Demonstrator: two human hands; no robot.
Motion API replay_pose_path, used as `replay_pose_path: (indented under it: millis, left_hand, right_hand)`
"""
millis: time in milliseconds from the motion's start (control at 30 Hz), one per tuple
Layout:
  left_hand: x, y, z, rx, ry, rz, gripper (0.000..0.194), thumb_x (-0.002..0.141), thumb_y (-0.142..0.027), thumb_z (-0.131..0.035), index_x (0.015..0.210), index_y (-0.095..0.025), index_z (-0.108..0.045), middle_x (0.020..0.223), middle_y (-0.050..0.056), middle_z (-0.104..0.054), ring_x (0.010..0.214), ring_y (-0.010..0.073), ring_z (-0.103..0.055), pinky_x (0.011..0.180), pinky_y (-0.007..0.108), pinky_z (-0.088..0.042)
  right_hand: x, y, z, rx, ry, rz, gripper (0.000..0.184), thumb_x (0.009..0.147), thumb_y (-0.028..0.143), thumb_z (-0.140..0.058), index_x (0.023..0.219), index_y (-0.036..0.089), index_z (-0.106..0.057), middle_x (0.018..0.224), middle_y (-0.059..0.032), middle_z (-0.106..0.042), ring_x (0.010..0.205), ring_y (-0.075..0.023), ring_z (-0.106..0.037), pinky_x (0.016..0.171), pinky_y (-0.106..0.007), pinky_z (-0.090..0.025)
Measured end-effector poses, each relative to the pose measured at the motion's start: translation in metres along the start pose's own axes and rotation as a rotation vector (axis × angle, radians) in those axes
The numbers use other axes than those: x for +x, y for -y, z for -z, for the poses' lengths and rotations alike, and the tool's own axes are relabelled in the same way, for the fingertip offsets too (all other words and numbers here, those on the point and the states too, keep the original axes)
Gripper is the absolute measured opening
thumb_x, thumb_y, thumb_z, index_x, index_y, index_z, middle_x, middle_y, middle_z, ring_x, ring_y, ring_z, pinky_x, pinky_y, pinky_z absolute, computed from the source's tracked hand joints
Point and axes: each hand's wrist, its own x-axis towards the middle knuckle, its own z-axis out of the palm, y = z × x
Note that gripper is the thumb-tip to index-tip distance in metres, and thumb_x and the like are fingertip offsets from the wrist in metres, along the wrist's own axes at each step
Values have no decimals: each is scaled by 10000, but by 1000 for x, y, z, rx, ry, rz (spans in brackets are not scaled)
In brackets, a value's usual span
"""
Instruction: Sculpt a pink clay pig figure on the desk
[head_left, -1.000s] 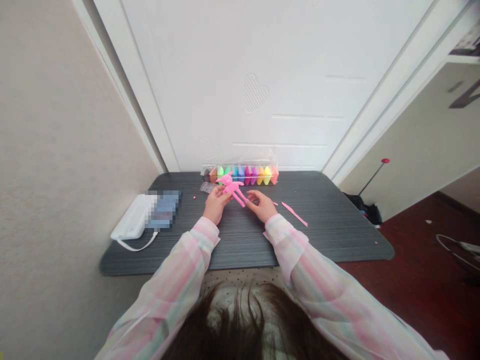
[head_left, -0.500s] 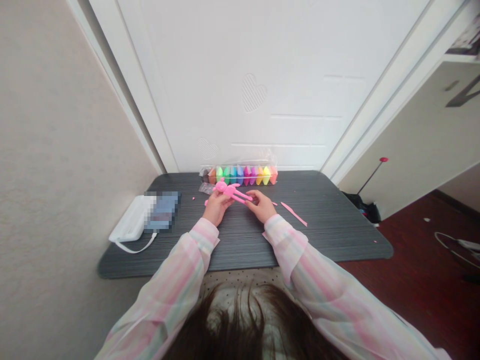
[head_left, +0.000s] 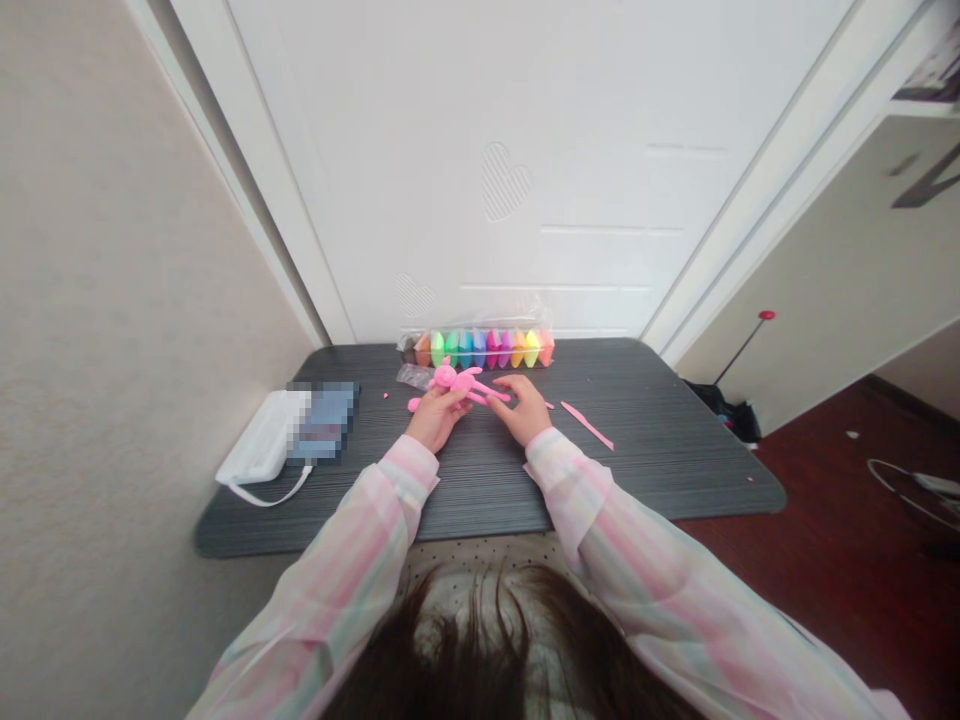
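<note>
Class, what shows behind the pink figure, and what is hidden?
Behind the pink figure, at the back of the table, lies a clear pack of coloured blocks. Its raised ear hides a bit of the pack; whatever its body covers cannot be seen.

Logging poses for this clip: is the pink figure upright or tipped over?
Tipped: the pink figure lies sideways in the left hand, legs stretching toward the right hand.

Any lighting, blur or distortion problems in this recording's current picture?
Head view: soft, fairly even light, no harsh shadows; head view: wide-angle stretching, sleeves looming large; head view: pink figure small and soft, finer detail unclear; head view: pixelated patch beside the white box.
</note>
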Motion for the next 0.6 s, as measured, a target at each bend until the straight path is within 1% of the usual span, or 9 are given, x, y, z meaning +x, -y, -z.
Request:
replay_pose_path:
  millis: [100, 233, 433, 600]
  left_hand:
    - [0, 2, -1, 17, 22, 19, 194, 585, -112, -679, 774, -145, -654, 797, 6, -628, 689, 83, -518, 655, 227, -419]
    - [0, 3, -1, 31, 30, 17, 203, 590, -130, -684, 790, -149, -658, 782, 1, -630, 682, 81, -520, 656, 224, -417]
    - [-3, 4, -3, 60, 45, 16, 255, 572, -127, -701, 824, -131, -663, 783, 28, -647, 696, 99, -544, 660, 231, -420]
    - [-3, 9, -5, 69, 21, -29, 197, 592, -172, -703, 780, -125, -667, 725, 26, -649, 671, 103, -553, 647, 232, -419]
  right_hand:
    - [0, -1, 0, -54, -37, 47, 156, 703, 276, -583, 831, 192, -617, 916, -85, -605, 922, -214, -560, 811, -374, -442]
    - [-1, -1, -1, -123, -58, 90, 161, 704, 289, -598, 831, 198, -636, 995, -92, -593, 983, -226, -542, 839, -387, -420]
    - [-3, 1, -1, -213, -57, 138, 162, 724, 307, -589, 834, 202, -647, 1030, -88, -597, 989, -220, -535, 851, -379, -388]
    - [-4, 5, -3, -273, -51, 147, 147, 752, 306, -561, 818, 207, -648, 992, -82, -618, 960, -208, -544, 842, -367, -367]
